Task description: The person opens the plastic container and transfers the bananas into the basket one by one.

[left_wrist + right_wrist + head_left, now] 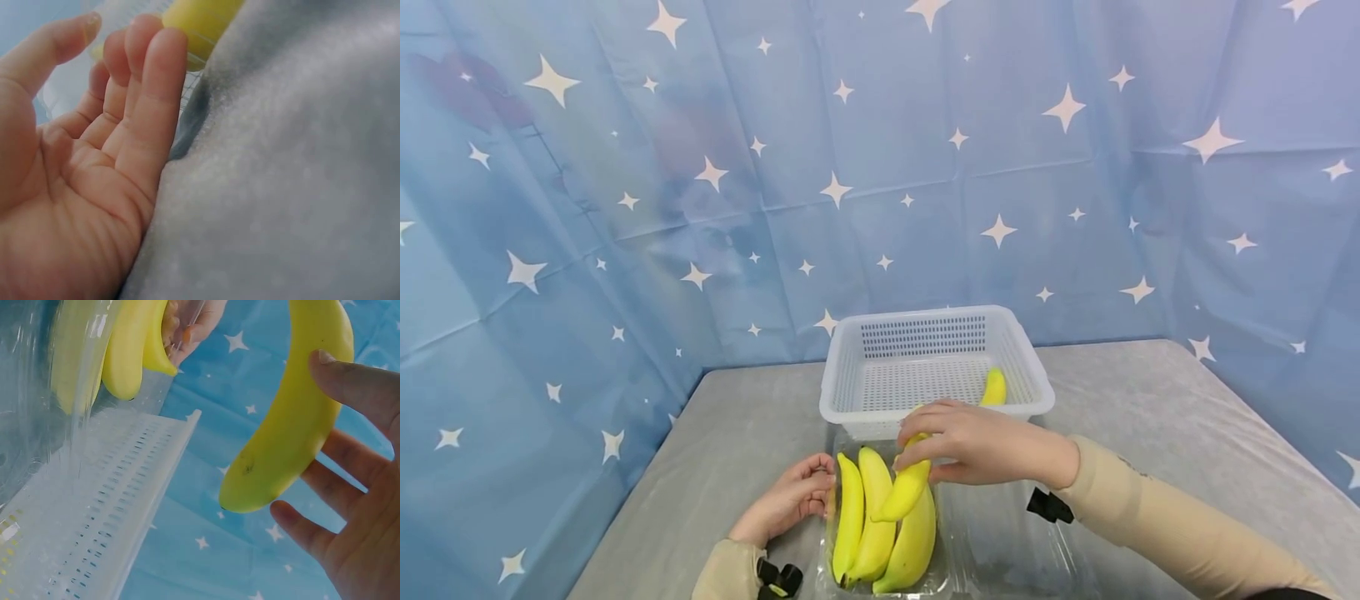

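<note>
My right hand (981,444) holds a banana (904,490) between thumb and fingers, tilted above a clear plastic box (946,575). In the right wrist view this banana (294,419) shows whole, the thumb on one side and fingers on the other. Several more bananas (874,533) lie side by side in the box, beneath the held one. My left hand (793,493) is at the box's left wall, fingers slightly bent; in the left wrist view the same hand (94,150) has its palm turned up and nothing gripped.
A white perforated basket (835,375) stands behind the box, with one banana (995,387) at its right side. The clear lid (1007,542) lies folded out right of the box. Grey cloth (760,417) covers the table, and a starry blue curtain (887,225) hangs behind it.
</note>
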{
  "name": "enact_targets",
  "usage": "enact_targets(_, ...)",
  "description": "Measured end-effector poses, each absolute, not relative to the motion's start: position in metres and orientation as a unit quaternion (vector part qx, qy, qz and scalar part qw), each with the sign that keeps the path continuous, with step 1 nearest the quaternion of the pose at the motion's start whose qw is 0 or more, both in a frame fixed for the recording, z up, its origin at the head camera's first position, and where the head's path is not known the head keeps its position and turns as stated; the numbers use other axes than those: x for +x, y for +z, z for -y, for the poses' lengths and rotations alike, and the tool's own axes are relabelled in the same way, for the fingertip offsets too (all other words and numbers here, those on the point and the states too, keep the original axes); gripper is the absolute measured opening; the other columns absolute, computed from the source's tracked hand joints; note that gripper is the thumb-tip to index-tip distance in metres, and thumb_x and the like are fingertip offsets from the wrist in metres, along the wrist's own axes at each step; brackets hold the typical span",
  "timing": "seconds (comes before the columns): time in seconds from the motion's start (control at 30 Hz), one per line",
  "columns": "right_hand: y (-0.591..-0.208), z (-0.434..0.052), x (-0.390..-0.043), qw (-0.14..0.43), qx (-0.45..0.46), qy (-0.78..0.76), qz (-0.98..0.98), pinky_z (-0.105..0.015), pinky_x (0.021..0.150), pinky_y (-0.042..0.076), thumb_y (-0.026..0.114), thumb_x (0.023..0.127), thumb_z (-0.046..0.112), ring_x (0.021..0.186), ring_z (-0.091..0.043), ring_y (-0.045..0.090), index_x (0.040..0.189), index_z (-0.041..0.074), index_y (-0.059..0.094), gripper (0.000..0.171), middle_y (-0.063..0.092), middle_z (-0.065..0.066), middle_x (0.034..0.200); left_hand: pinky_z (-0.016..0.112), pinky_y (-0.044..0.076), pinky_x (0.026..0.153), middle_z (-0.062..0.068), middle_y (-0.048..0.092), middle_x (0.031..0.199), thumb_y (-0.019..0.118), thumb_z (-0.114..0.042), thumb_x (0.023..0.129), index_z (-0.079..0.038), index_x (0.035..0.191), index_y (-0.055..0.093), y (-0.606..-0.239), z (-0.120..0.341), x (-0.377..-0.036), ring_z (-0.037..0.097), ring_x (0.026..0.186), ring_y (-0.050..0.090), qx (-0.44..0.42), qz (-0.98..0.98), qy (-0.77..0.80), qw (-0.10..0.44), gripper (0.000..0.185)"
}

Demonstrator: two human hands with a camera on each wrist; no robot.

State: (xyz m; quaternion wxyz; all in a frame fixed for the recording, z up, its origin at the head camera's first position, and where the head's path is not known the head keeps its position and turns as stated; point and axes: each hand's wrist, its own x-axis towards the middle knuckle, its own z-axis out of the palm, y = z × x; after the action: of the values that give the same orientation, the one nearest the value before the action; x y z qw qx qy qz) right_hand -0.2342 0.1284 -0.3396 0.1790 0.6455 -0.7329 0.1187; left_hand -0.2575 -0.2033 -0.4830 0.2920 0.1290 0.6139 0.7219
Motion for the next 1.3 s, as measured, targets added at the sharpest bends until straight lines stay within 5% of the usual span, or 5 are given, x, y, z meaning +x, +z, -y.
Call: enact_targets(1.3,-0.327,-0.125,-0.251,0.203,0.644,0.139,0.724,-0.04,0.094,0.047,0.084,0.074,0.007,0.113,-0.021,0.056,0.119,0.02,0.064,0.051,0.06,0.0,0.118,0.027,0.052,0.059,0.001,0.05,0.076,0.05,-0.007,0.099,-0.009,0.104,0.046,-0.484,0.204,-0.258,0.014,0.062,0.058,0.141,-0.614,0.722,0.287,0.007)
